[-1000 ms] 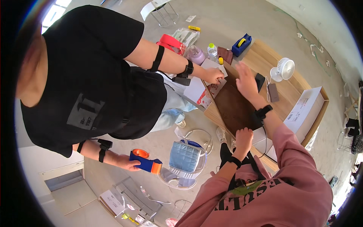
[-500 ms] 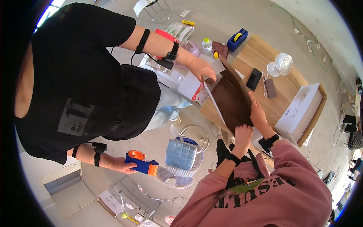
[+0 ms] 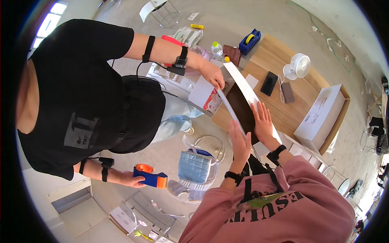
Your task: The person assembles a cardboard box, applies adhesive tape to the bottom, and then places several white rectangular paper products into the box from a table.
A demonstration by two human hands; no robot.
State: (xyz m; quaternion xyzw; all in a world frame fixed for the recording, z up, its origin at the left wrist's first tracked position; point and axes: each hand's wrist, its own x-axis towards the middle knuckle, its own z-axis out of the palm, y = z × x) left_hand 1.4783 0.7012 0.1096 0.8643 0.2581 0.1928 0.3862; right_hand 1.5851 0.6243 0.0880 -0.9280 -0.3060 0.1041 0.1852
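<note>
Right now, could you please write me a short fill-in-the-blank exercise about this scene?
1. The person's left hand and right hand are at the white flaps of a box whose inside is coloured ____.
2. The co-worker's lower hand holds a tape dispenser coloured blue and ____.
3. Of the person's two hands, the one nearer the white fan is the ____.
Missing words: brown; orange; right.

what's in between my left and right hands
In the head view, the open box, its dark brown inside showing, lies between your left hand and right hand.
</note>
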